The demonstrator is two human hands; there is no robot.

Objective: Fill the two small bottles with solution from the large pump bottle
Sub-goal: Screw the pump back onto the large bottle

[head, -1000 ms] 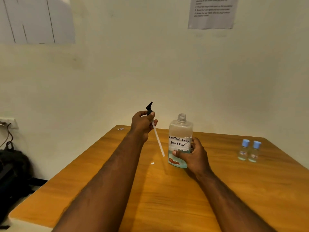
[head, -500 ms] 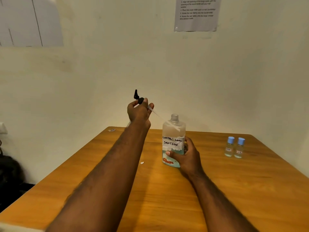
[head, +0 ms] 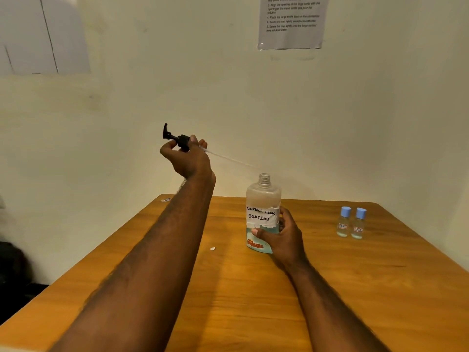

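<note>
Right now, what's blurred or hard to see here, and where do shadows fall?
Head view: print on the wall notice is blurred; the tube of the pump nearly vanishes against the wall; the label on the large bottle reads clearly; the left arm shadows the table.

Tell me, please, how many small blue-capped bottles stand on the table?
2. The left small bottle and the right small bottle stand side by side near the far right edge of the table; none looks hidden.
</note>
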